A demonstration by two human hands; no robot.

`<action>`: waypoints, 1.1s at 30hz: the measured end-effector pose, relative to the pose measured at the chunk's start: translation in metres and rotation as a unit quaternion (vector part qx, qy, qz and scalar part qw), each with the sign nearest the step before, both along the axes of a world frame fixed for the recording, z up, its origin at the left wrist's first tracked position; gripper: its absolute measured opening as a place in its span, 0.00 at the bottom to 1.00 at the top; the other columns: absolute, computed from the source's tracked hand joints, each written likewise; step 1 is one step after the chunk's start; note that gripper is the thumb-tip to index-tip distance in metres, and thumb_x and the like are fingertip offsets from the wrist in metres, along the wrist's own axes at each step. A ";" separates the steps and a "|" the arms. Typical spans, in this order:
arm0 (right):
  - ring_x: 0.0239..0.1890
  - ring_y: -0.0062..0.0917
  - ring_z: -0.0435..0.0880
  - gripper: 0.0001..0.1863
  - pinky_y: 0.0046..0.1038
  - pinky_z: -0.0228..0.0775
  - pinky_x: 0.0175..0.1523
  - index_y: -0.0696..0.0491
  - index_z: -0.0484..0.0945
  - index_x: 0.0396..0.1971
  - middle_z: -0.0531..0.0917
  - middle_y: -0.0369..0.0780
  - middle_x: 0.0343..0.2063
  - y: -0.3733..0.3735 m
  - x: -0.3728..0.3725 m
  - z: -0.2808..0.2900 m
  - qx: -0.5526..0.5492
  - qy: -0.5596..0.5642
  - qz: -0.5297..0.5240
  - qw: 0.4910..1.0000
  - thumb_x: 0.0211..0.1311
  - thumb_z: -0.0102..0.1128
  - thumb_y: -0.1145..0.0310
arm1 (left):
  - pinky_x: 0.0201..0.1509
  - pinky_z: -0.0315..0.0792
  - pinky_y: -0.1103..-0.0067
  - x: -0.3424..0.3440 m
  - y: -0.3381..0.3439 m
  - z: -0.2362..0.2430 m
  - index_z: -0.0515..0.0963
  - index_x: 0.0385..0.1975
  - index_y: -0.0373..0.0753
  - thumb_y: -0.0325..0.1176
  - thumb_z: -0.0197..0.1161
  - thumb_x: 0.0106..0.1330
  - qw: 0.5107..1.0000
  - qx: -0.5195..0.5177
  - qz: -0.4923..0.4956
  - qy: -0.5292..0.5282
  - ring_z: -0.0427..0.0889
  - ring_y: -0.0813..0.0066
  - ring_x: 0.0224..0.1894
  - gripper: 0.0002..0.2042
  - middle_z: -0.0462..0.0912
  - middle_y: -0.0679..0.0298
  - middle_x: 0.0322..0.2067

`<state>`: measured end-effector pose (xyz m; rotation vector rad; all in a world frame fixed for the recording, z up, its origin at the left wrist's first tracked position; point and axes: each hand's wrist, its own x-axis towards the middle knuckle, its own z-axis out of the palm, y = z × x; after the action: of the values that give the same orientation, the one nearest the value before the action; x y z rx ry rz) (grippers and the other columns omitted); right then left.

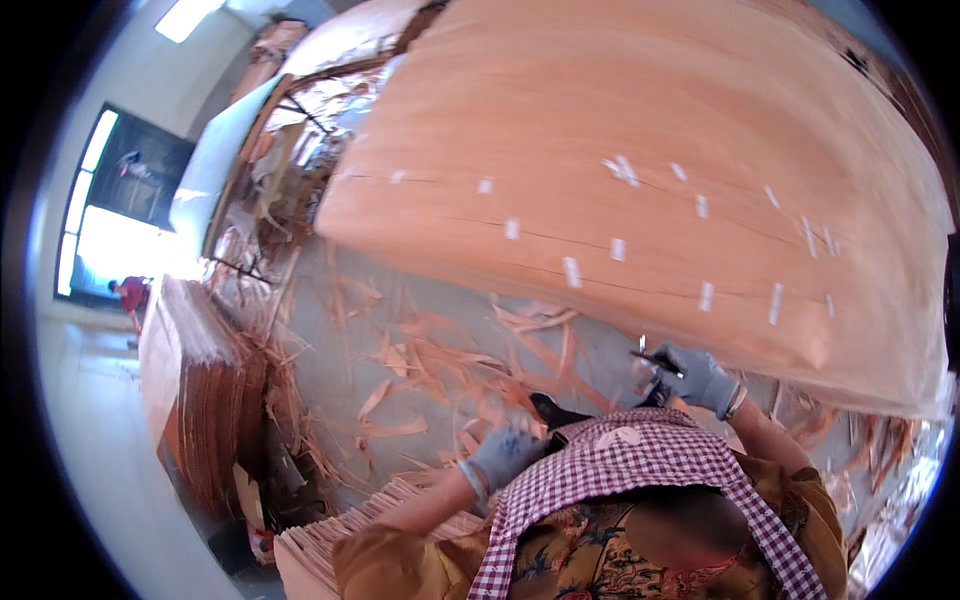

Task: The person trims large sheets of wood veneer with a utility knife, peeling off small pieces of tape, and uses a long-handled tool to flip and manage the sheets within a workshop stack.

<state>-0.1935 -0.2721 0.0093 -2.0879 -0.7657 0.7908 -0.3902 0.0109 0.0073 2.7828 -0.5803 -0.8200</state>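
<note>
A big, thin, orange-tan wood sheet (500,130) spreads out wide from eleven o'clock round to three o'clock. Little white strips (618,249) are stuck on it, many of them along thin dark lines. Its near edge bends round, and past that edge you can see the grey floor (400,285), messy with curly wood scraps (398,428) in the middle and toward seven o'clock. The right hand (705,378), in a grey glove, is at four o'clock, just beside the sheet's near edge, with its fingers curled tight round a small dark tool (662,362). The left hand (508,455), gloved too, is down at six o'clock with its fingers bent; I can't tell if it has hold of anything. A checked apron (600,455) covers the person's front, between the hands. A pile of thin sheets (385,515) lies near the left arm at seven o'clock, and a tall brown stack (210,420) stands at eight o'clock. Off at nine o'clock, far away, is another person (130,292) in red. A bright window (120,235) shines near there, and a ceiling light (188,17) glows between ten and eleven o'clock.
</note>
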 end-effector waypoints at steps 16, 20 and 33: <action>0.32 0.17 0.78 0.18 0.22 0.73 0.37 0.58 0.69 0.46 0.80 0.38 0.32 0.463 -0.051 -0.015 0.186 0.334 0.219 0.898 0.66 0.56 0.60 | 0.38 0.70 0.83 -0.020 0.281 0.026 0.78 0.35 0.35 0.29 0.59 0.65 0.371 -0.658 0.643 -0.127 0.77 0.80 0.31 0.05 0.79 0.66 0.28; 0.30 0.17 0.79 0.15 0.22 0.73 0.36 0.58 0.71 0.44 0.80 0.37 0.32 0.551 -0.022 -0.010 0.163 0.317 0.231 0.905 0.64 0.58 0.64 | 0.38 0.71 0.83 0.002 0.364 0.015 0.78 0.38 0.36 0.31 0.58 0.66 0.379 -0.643 0.635 -0.198 0.77 0.81 0.34 0.07 0.80 0.65 0.31; 0.29 0.17 0.78 0.17 0.23 0.73 0.37 0.57 0.72 0.43 0.80 0.37 0.32 0.852 0.043 0.013 0.221 0.319 0.299 0.872 0.65 0.57 0.59 | 0.41 0.71 0.82 0.052 0.623 0.037 0.74 0.46 0.37 0.37 0.54 0.69 0.370 -0.618 0.678 -0.149 0.77 0.80 0.38 0.12 0.80 0.66 0.39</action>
<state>-0.1504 0.5794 0.0224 -1.0586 -1.0880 1.3887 -0.3377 0.6340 0.0447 1.0046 0.8202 0.4777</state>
